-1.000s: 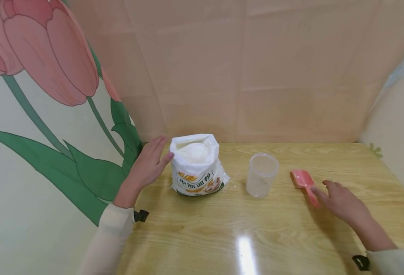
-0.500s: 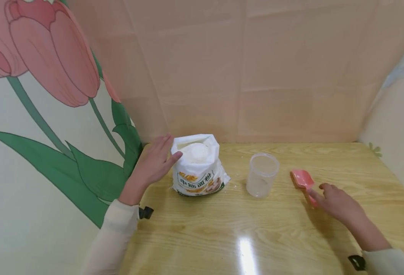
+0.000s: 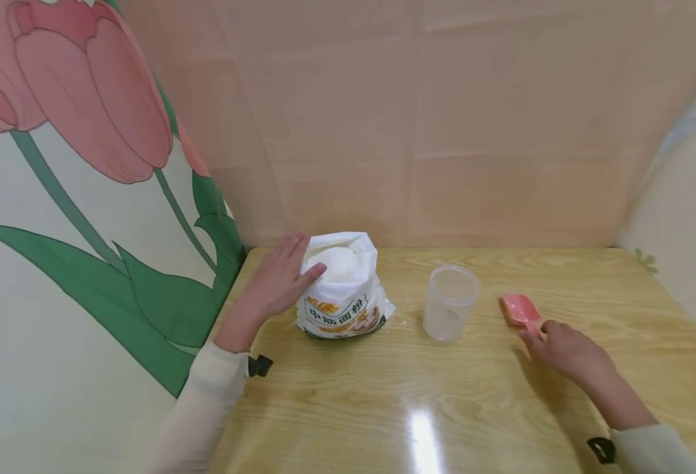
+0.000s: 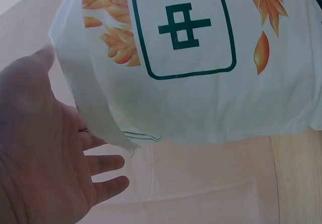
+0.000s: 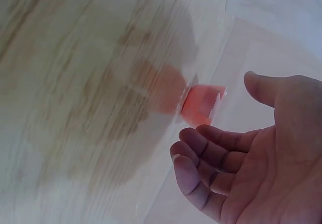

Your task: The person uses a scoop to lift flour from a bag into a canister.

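A white flour bag [image 3: 342, 313] with its top rolled open stands on the table, white flour [image 3: 342, 263] heaped inside. My left hand [image 3: 276, 280] is at the bag's left rim, fingers extended and thumb over the near edge. In the left wrist view, the bag's side [image 4: 186, 103] lies beside the spread fingers and thumb. To the right, a pink scoop [image 3: 521, 309] lies on the table. Over its handle hovers my right hand [image 3: 573, 355], hiding most of the handle. In the right wrist view, thumb and loosely bent fingers stand apart, with the scoop [image 5: 201, 103] beyond them.
Between the bag and the scoop stands a clear plastic cup [image 3: 451, 303]. Specks of white powder dot the wooden table [image 3: 348, 408] near the bag. A pinkish-beige sheet [image 3: 472, 131] hangs at the back. A tulip-patterned wall [image 3: 87, 263] rises on the left.
My left hand has moved rightward onto the bag's rim. My right hand has shifted left over the scoop's handle. Bag, cup and scoop look unmoved.
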{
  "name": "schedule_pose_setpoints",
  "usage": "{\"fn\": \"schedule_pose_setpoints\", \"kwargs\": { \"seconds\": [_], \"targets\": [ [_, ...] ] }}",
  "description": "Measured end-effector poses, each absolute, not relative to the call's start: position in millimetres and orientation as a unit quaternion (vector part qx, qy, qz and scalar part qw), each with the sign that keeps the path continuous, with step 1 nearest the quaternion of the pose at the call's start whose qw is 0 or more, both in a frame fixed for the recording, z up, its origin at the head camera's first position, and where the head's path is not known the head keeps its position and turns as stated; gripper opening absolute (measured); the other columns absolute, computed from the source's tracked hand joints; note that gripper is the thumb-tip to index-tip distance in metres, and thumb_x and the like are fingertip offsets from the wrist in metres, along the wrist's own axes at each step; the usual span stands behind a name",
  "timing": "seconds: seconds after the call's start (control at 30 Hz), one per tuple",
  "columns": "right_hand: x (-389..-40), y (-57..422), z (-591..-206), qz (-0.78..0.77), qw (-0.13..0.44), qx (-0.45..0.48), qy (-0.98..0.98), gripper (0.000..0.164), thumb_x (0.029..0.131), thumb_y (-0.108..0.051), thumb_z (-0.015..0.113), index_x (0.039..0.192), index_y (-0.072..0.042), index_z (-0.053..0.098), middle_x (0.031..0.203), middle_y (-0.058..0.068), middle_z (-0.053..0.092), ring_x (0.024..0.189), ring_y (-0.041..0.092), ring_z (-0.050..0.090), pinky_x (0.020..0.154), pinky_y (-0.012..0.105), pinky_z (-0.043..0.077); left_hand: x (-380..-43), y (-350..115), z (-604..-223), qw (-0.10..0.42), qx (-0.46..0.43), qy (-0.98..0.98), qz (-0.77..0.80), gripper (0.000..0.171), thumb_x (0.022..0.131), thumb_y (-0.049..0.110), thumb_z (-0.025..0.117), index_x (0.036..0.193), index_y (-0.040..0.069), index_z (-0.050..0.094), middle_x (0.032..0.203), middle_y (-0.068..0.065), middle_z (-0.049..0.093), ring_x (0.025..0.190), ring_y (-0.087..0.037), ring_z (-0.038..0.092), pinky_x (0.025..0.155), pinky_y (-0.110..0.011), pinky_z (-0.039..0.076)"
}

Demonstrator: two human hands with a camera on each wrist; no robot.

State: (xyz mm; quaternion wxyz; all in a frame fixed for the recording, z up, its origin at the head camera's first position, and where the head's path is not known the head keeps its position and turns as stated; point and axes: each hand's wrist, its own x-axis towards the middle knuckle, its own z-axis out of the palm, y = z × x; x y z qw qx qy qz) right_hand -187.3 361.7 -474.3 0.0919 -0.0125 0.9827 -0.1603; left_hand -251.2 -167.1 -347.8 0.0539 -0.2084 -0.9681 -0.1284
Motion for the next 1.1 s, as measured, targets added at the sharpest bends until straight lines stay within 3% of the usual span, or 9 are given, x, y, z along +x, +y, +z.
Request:
{"fn": "schedule_pose_setpoints", "kwargs": {
  "seconds": [0.13, 0.2, 0.6, 1.1],
  "targets": [
    [-189, 363, -476, -0.172, 0.096, -0.009, 0.98, 0.07, 0.104, -0.059, 0.037, 0.095, 0.007, 0.058, 0.084, 0.019, 0.061, 0.072, 0.031, 0.058, 0.059, 0.042, 0.044, -251, -163, -348, 0.055, -0.214, -0.967, -0.13, 0.093, 0.101, 0.072, 0.023, 0.162, 0.003, 0.017, 0.169, -0.015, 0.015, 0.156, -0.034, 0.011, 0.124, -0.05, 0.015],
    [-189, 363, -477, -0.174, 0.098, -0.006, 0.98, 0.065, 0.104, -0.06, 0.039, 0.089, 0.001, 0.055, 0.079, 0.013, 0.057, 0.068, 0.026, 0.051, 0.057, 0.038, 0.04, -251, -161, -347, 0.055, -0.217, -0.966, -0.133, 0.093, 0.101, 0.072, 0.024, 0.162, 0.002, 0.017, 0.169, -0.015, 0.014, 0.156, -0.034, 0.011, 0.125, -0.049, 0.015],
    [-192, 358, -479, -0.167, 0.113, -0.003, 0.979, 0.059, 0.102, -0.059, 0.045, 0.085, -0.003, 0.051, 0.078, 0.013, 0.054, 0.068, 0.026, 0.05, 0.057, 0.04, 0.04, -255, -153, -348, 0.053, -0.22, -0.965, -0.129, 0.095, 0.1, 0.074, 0.02, 0.162, 0.003, 0.016, 0.169, -0.015, 0.014, 0.156, -0.032, 0.013, 0.125, -0.047, 0.016],
    [-205, 357, -480, -0.171, 0.145, 0.023, 0.974, 0.043, 0.102, -0.039, 0.051, 0.089, 0.002, 0.052, 0.075, 0.012, 0.05, 0.066, 0.026, 0.048, 0.056, 0.037, 0.039, -253, -149, -345, 0.046, -0.207, -0.968, -0.134, 0.092, 0.101, 0.072, 0.021, 0.162, 0.004, 0.017, 0.169, -0.014, 0.014, 0.156, -0.031, 0.01, 0.125, -0.048, 0.016]
  ]
}}
